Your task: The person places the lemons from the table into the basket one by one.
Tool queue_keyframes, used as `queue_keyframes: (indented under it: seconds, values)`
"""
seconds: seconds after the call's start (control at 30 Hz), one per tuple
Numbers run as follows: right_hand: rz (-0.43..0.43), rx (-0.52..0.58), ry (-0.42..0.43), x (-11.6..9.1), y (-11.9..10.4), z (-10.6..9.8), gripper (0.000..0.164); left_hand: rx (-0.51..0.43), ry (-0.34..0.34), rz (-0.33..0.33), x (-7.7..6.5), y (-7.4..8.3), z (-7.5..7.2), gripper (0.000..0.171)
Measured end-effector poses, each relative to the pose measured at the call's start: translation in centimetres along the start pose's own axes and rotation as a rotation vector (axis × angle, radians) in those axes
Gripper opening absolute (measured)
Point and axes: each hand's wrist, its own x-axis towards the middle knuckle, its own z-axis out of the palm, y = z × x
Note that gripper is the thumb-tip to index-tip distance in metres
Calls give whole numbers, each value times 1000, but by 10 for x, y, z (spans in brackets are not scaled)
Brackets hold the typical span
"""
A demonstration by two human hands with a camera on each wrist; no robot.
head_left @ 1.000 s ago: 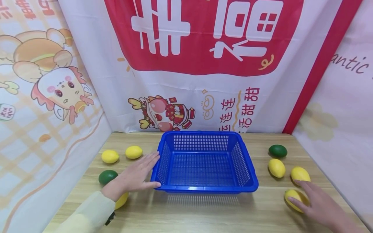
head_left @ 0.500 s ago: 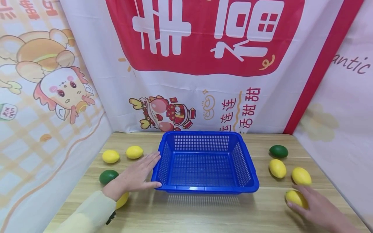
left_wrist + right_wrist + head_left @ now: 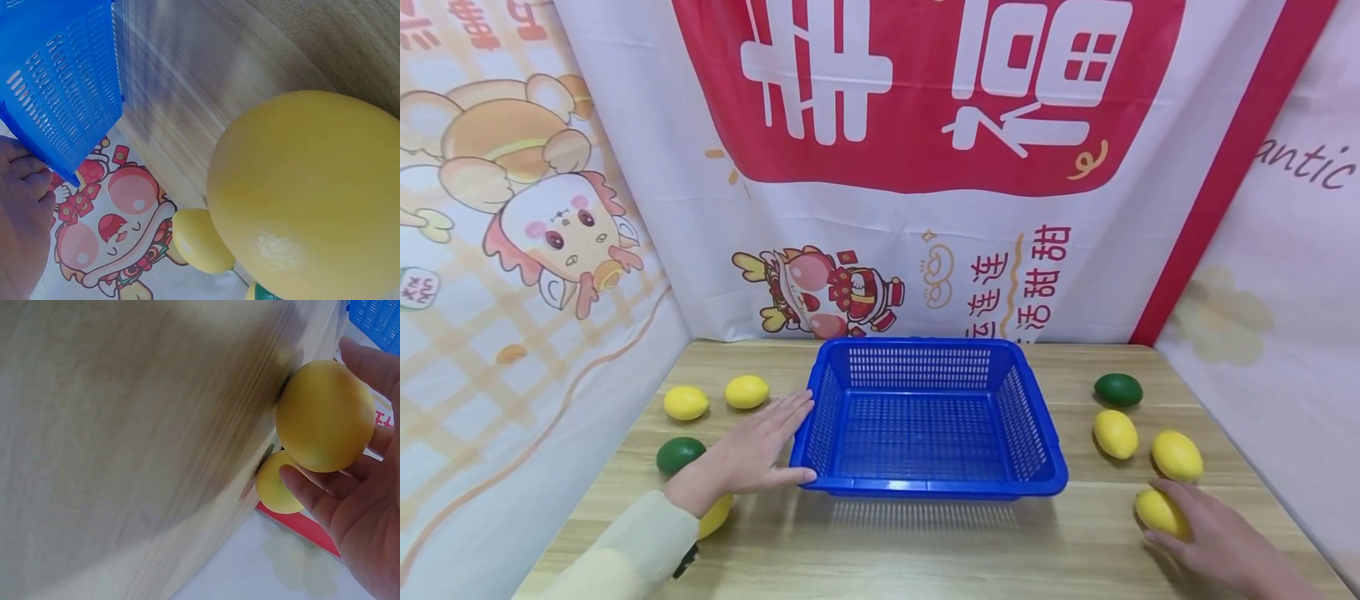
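Note:
My left hand (image 3: 745,454) rests with straight fingers on the left rim of a blue plastic basket (image 3: 925,486), its thumb at the near corner. Nothing lies inside the basket. In the left wrist view, that hand (image 3: 25,212) touches the basket's edge. At the right, my right hand (image 3: 1221,537) curls round a yellow lemon (image 3: 1161,510) on the table. Seen from the right wrist, thumb and fingers lie on either side of this lemon (image 3: 325,415), and its palm side is partly hidden. Just beyond it sits another lemon (image 3: 1177,456).
Farther back on the right are a lemon (image 3: 1116,434) and a dark green lemon-shaped fruit (image 3: 1118,390). To the left lie lemons (image 3: 686,403) (image 3: 747,392), a green fruit (image 3: 681,456) and one lemon (image 3: 715,517) partly behind my left wrist. Printed cloth walls (image 3: 925,267) border the wooden table.
My right hand has closed in round the nearest right lemon, its fingers drawing back from the lemon beyond. My left hand and the basket have stayed in place.

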Motion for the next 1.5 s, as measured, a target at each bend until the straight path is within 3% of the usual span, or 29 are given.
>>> queue_keyframes:
  seconds: [0.17,0.67,0.93,1.17,1.37,1.5]
  values:
    - [5,1,-20,2,0,-1,72,1,1,4,-1,0,0,97]
    - [-71,-1,53,5,-3,1,68,8,26,14,-6,1,-2,97]
    - [-153,-54,174,13,-7,-5,67,3,34,19,-7,1,-2,96]
    - [-310,-124,341,29,-8,-20,69,19,36,30,-4,0,-1,96]
    - [-384,-99,424,45,-13,-27,53,19,13,25,-1,1,-2,96]
    - [-433,-93,486,57,-18,-31,56,22,6,22,0,1,-3,96]
